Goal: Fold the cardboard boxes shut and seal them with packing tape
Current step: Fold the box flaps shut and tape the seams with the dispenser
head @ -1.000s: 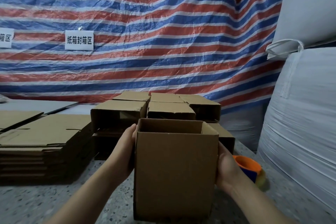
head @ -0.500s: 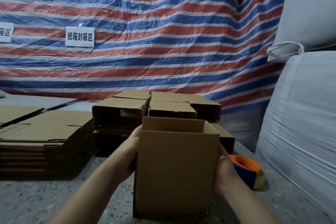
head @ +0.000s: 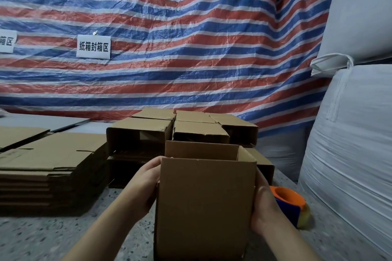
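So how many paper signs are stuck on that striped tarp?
2. One full sign left of centre on the tarp; another sign cut off by the left edge. More may lie outside the view.

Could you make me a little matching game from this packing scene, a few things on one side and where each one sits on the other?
Things:
1. open box
2. tape roll
3. flat cardboard stack
4. white paper sign

Places:
A. pinned on the striped tarp
B. on the table at the far left
C. between the left hand and right hand
D. on the table just right of the right hand

Pairs: 1-C, 2-D, 3-B, 4-A
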